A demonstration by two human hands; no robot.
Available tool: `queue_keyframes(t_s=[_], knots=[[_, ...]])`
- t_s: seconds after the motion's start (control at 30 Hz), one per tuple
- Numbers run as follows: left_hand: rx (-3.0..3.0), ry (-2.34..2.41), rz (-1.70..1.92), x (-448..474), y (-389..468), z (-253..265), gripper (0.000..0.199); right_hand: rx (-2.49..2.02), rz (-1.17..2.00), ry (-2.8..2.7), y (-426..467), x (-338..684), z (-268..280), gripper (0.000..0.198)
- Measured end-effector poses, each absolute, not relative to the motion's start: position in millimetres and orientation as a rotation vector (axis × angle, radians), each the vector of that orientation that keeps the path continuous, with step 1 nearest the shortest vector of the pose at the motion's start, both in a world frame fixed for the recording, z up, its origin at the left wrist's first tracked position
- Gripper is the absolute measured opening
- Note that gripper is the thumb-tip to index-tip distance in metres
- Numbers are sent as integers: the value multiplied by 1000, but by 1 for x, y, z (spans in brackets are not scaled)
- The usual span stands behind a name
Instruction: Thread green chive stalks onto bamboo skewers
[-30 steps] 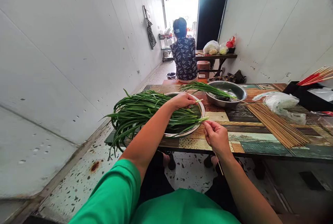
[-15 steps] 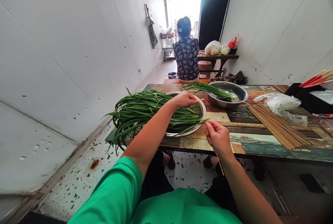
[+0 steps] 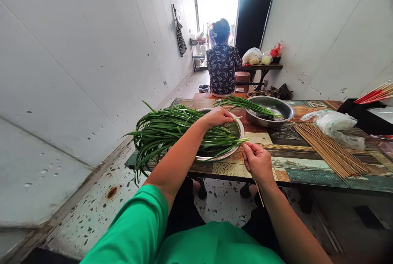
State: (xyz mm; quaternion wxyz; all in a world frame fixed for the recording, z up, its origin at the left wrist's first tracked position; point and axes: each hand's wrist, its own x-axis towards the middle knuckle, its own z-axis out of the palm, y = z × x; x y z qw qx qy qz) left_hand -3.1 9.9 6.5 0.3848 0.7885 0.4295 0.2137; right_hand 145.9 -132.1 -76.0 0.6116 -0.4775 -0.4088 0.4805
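A heap of long green garlic chives (image 3: 172, 127) lies across a round metal basin (image 3: 242, 127), leaves hanging over the left side. My left hand (image 3: 219, 117) is above the basin, thumb and fingers pinched on a chive whose pale end sticks out to the right. Just past the basin's right rim, my right hand (image 3: 258, 162) is closed round a thin bamboo skewer (image 3: 259, 192). The skewer's lower end slants down below my palm. Pale chive ends meet the fingertips of my right hand; how they sit on the skewer is hidden.
A second metal basin (image 3: 287, 112) holds skewered chives (image 3: 242, 103). Rightward on the patchwork table (image 3: 227, 169) lie many bamboo skewers (image 3: 333, 151), a plastic bag (image 3: 336, 122) and a black box (image 3: 353, 110) with red-ended sticks. A person (image 3: 222, 63) sits ahead, back turned.
My hands hold nearly the same pose. The seated person has shifted slightly right, with an arm further out, and another figure shows in the doorway. The view has moved a little.
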Motion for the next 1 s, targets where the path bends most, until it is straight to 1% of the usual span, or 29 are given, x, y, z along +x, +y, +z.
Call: queue_keyframes(t_s=[0.33, 0.5, 0.63, 0.83, 0.9, 1.0], knots=[[2048, 1052, 541, -3, 7, 11, 25, -1117, 1118, -931, -135, 145, -71, 40], [2139, 1006, 467, -3, 7, 13, 26, -1118, 1117, -924, -136, 144, -71, 42], [2231, 955, 360, -2, 4, 14, 27, -1110, 1117, -913, -135, 143, -68, 42], [2372, 665, 90, 0, -10, 27, 19, -1090, 1098, -936, -128, 143, -62, 41], [2403, 781, 87, -3, -9, 32, 23, -1082, 1095, -956, -128, 143, -64, 40], [2498, 1294, 208, -7, -1, 34, 32, -1086, 1098, -977, -133, 143, -70, 38]])
